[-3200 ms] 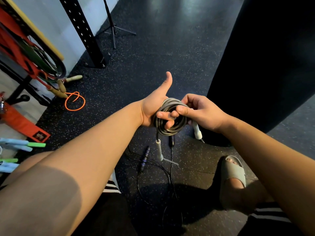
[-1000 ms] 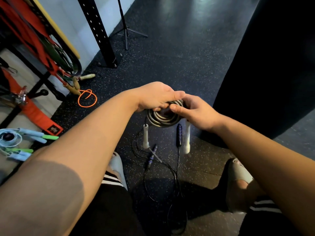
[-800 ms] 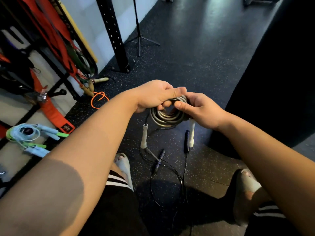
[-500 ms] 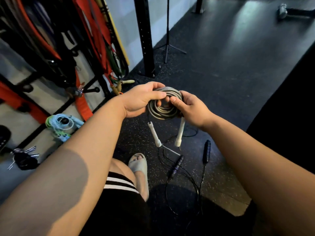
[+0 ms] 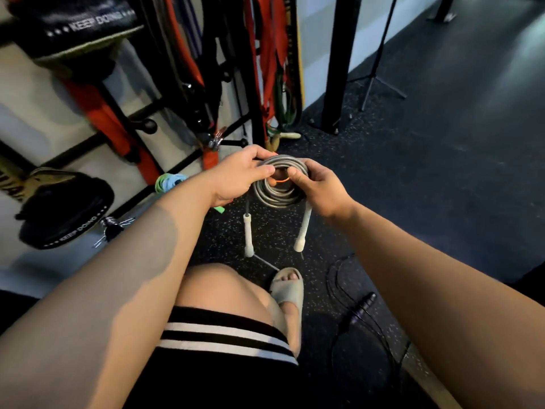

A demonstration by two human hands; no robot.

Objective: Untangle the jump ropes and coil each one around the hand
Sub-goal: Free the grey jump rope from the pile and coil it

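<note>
A grey jump rope (image 5: 277, 196) is wound into a tight coil that I hold up between both hands. My left hand (image 5: 239, 178) grips the coil's left side, thumb across the top strands. My right hand (image 5: 317, 187) pinches the right side with thumb and fingers. Its two white handles (image 5: 248, 236) hang down below the coil, one under each hand. A black jump rope (image 5: 358, 312) with dark handles lies loose on the floor at lower right. An orange rope shows faintly through the coil's hole.
A rack with red straps and resistance bands (image 5: 265, 54) stands to the left. A coiled blue-green rope (image 5: 169, 183) lies on the pale floor by it. Black pads (image 5: 65, 208) rest at far left. A black post (image 5: 336, 63) and tripod stand behind. My sandalled foot (image 5: 287, 293) is below.
The view has swung left toward the rack. The coil came off my left hand's fingers and is now held as a free ring between both hands, handles dangling.
</note>
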